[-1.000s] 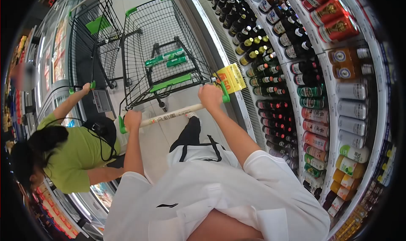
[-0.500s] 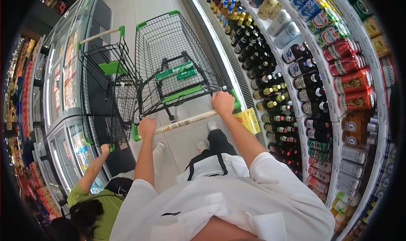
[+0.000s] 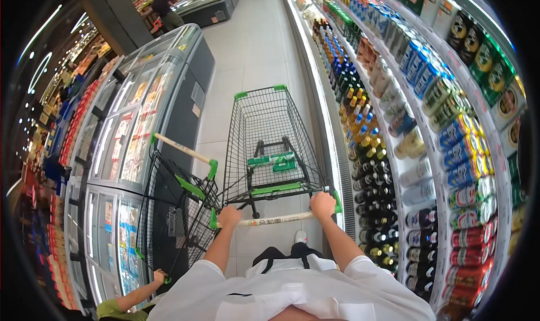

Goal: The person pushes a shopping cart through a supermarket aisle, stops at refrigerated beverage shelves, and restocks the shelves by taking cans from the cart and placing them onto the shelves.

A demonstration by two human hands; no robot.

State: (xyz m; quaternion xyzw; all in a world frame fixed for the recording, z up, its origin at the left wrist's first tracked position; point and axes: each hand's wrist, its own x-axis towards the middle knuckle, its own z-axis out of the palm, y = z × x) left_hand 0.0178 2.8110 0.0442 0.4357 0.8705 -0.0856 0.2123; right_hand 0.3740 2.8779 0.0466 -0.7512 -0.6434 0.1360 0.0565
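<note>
My left hand (image 3: 230,215) is closed around the left end of a shopping cart's handle bar (image 3: 275,220). Near the bar's right end, my right hand (image 3: 322,205) grips the same handle, close to its green corner piece. Ahead of me stretches the cart's black wire basket (image 3: 239,135), trimmed in green plastic. Low in the cart, seen through the mesh, lie a long green-and-white package (image 3: 266,160) and a smaller green package (image 3: 284,167); I cannot tell their kind.
On my left, another person's hand (image 3: 160,276) touches the near green corner of a second cart (image 3: 183,147). Glass-topped freezers (image 3: 133,115) stand beyond it. Along my right runs a shelf of beer bottles and cans (image 3: 430,73). Farther up the tiled aisle (image 3: 247,51) someone is standing.
My view has tilted up, showing more of the aisle ahead. Both carts, my hands and the other person sit lower and farther right in view. My hands keep their hold on the handle.
</note>
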